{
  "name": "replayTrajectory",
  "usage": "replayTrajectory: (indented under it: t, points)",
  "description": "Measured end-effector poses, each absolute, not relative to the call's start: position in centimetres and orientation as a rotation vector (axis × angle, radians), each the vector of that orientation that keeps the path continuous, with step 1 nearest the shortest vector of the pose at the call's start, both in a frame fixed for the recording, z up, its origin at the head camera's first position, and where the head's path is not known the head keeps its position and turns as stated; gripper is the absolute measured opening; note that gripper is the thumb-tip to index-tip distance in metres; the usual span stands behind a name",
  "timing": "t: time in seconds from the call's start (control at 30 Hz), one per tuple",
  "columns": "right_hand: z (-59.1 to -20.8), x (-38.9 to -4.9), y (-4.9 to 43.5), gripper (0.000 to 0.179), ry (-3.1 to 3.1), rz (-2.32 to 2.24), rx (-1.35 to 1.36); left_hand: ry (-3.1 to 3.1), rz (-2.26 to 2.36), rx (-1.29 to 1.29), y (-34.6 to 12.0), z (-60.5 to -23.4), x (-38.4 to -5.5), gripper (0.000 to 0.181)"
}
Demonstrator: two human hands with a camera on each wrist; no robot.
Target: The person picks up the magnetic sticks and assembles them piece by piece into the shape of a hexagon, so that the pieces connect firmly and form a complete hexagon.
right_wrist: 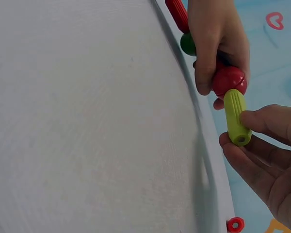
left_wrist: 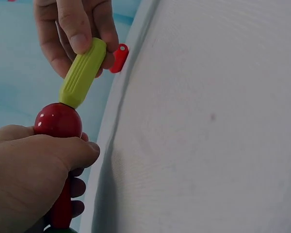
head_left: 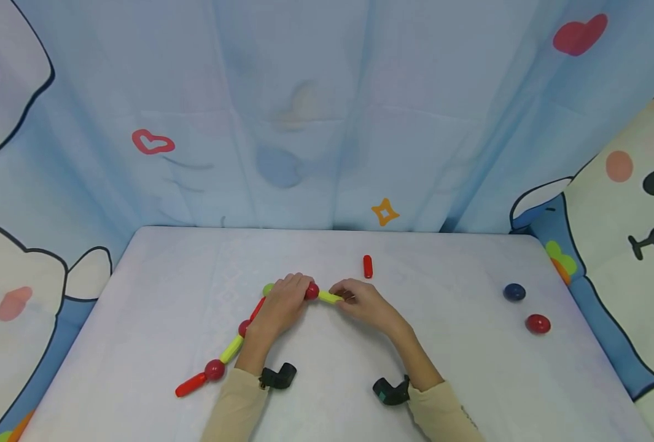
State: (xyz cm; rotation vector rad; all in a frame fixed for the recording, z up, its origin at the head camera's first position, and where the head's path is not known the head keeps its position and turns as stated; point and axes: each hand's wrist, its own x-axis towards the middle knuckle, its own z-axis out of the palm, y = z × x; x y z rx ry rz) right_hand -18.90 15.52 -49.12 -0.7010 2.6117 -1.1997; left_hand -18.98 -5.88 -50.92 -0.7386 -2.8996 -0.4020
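Note:
A chain of ribbed plastic rods and balls curves up the left of the table. It has a red end rod (head_left: pixel 191 385), a red ball (head_left: pixel 214 369), a yellow-green rod (head_left: pixel 231 349) and a green ball (head_left: pixel 268 288). My left hand (head_left: pixel 285 304) curls round a red rod (left_wrist: pixel 61 206), thumb just under the upper red ball (left_wrist: pixel 58 120). Thumb and fingers of my right hand (head_left: pixel 368 305) pinch the far end of another yellow-green rod (right_wrist: pixel 235 114), whose other end meets that ball. A grey disc shows in its free tip.
Behind my right hand lies a loose red rod (head_left: pixel 368 266). Toward the right edge of the white table (head_left: pixel 470 368) are a dark blue ball (head_left: pixel 514 292) and a red ball (head_left: pixel 538 324). A blue printed curtain (head_left: pixel 327 123) hangs behind the table.

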Motion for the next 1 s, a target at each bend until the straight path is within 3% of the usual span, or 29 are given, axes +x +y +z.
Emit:
replayTrajectory:
  t: [0.23, 0.6, 1.0]
  points:
    - [-49.2, -18.8, 15.3, 0.022, 2.624, -1.225, -0.648, -2.902, -0.392, -0.761, -5.9, -50.8, -19.0, 0.049]
    - [-48.8, -19.1, 16.5, 0.025, 2.617, -1.230, -0.523, -2.845, -0.310, -0.829, -5.7, -50.8, -19.1, 0.031]
    - [-47.1, -20.0, 22.0, 0.032, 2.737, -1.236, -0.380, -2.920, -0.379, -0.760, -5.4, -50.9, -19.0, 0.030]
